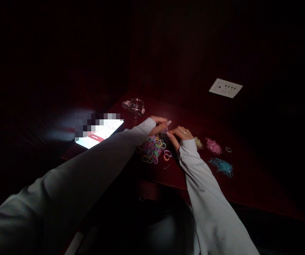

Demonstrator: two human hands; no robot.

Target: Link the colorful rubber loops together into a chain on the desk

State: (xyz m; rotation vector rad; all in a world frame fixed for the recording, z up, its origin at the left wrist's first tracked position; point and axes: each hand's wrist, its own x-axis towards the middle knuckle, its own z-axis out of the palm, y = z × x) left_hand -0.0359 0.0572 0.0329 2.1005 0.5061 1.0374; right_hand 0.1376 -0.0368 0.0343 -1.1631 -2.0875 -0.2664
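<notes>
Both my hands meet over a heap of small coloured elastic bands (152,148) on a dark red table (248,191). My left hand (159,125) has its fingers curled and pinched at a purple band (164,131) held between the two hands. My right hand (181,134), a ring on one finger, pinches the same band from the right. Both arms wear pale long sleeves. The scene is very dark, so finer detail of the band is hard to see.
Sorted little piles lie to the right: yellow bands (198,142), pink bands (213,146), blue bands (221,166) and a single loop (228,149). A lit phone (99,136) lies at the left. A clear glass dish (135,105) stands behind. A wall socket (225,88) is at the back right.
</notes>
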